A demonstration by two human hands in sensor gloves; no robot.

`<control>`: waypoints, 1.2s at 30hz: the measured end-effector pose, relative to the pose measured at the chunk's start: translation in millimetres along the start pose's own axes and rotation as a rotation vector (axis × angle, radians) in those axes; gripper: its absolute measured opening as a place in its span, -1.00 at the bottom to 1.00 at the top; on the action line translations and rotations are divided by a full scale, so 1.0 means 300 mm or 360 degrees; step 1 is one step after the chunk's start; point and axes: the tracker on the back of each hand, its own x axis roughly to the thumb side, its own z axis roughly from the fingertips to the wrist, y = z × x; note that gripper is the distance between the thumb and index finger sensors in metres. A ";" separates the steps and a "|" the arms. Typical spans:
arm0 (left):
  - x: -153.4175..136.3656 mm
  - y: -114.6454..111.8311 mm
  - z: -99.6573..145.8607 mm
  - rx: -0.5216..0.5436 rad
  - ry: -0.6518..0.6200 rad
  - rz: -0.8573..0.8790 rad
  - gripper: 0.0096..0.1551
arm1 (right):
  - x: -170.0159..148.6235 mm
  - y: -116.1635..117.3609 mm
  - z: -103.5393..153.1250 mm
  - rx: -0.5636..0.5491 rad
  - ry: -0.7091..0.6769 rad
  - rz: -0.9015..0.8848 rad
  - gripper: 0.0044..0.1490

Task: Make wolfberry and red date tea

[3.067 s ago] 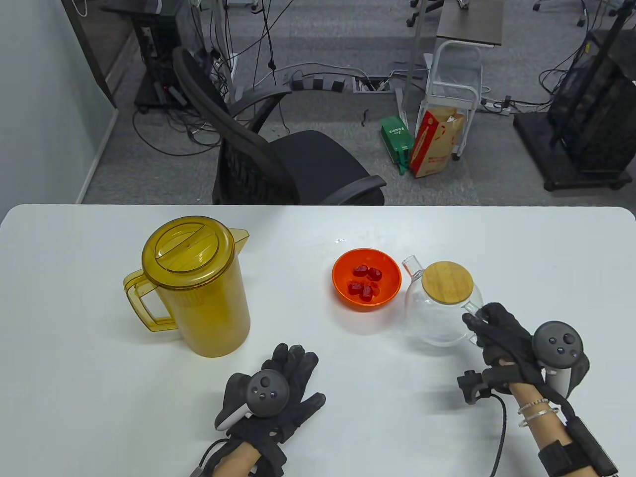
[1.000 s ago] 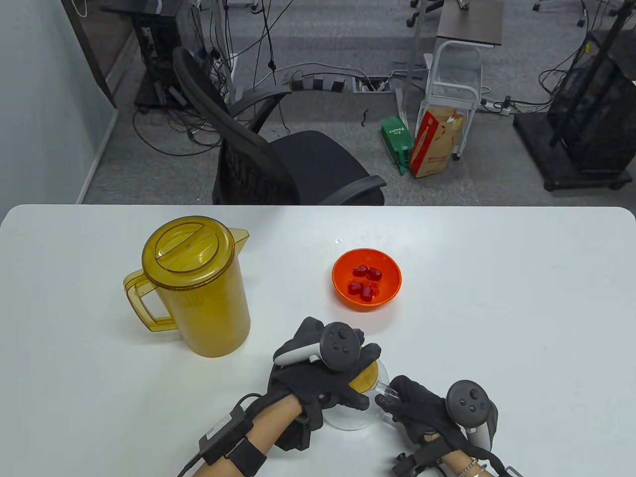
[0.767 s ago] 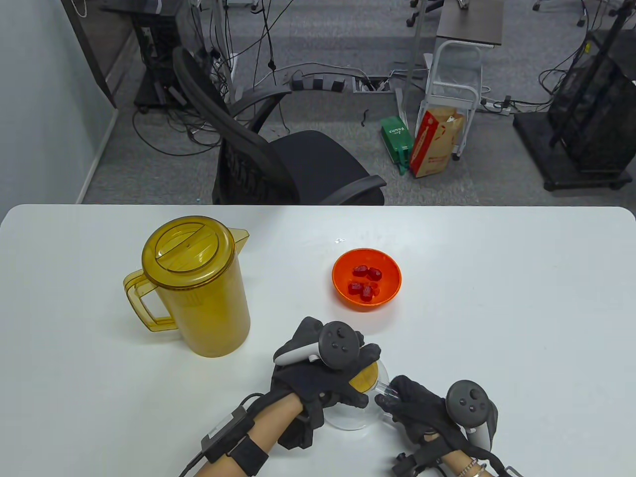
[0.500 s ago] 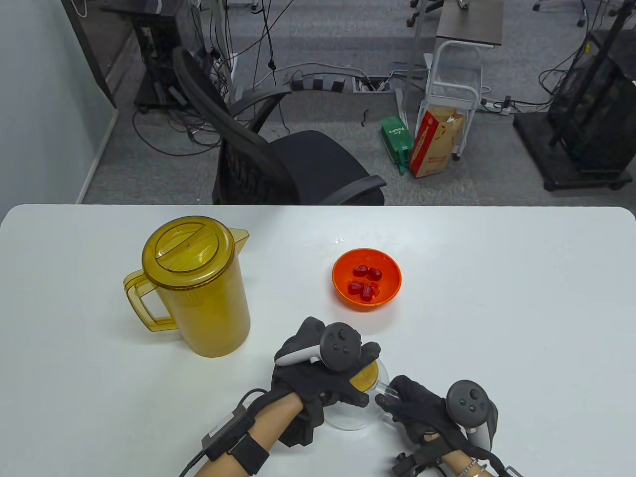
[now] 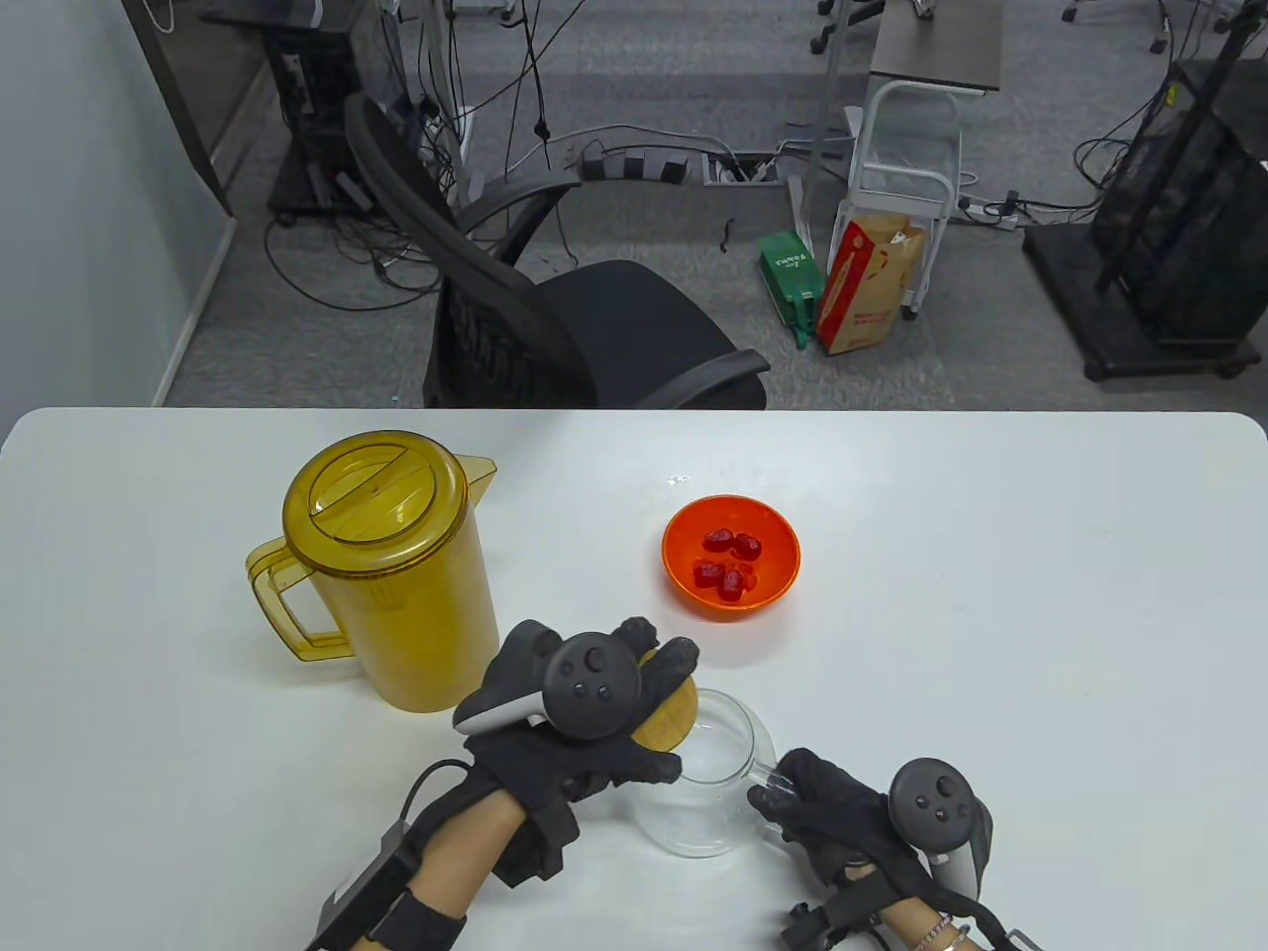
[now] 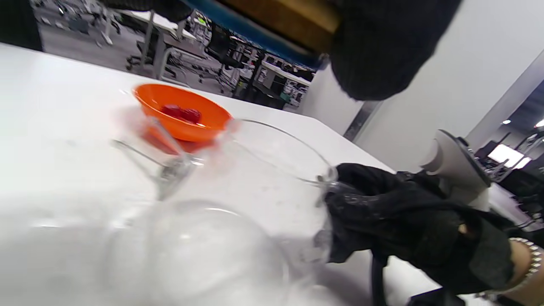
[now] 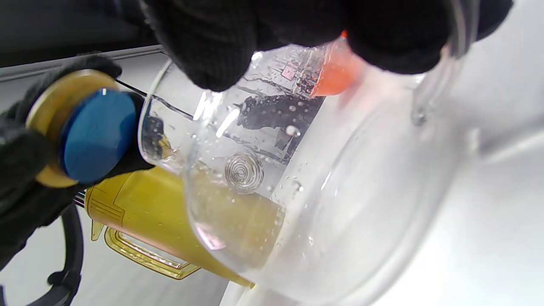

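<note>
A clear glass teapot (image 5: 708, 783) stands near the table's front edge, its mouth uncovered. My right hand (image 5: 827, 807) grips its handle; its rim shows in the left wrist view (image 6: 280, 148) and its body in the right wrist view (image 7: 323, 178). My left hand (image 5: 594, 713) holds the round bamboo lid (image 5: 669, 715), lifted off and just left of the pot's mouth; in the right wrist view the lid (image 7: 91, 131) shows a blue underside. An orange bowl (image 5: 730, 557) with several red dates (image 5: 728, 565) sits behind the pot.
A tall amber plastic pitcher (image 5: 391, 570) with a lid and handle stands at the left, close to my left hand. An office chair (image 5: 555, 327) is beyond the table's far edge.
The teapot was carried from the right of the bowl to the front. My left hand, which held the lid on the pot, has lifted it off and moved it left and back.
</note>
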 end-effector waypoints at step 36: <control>-0.322 -0.478 0.025 -0.0347 0.0468 0.0079 0.17 | 0.000 0.001 0.004 -0.0012 0.0009 -0.0006 -0.56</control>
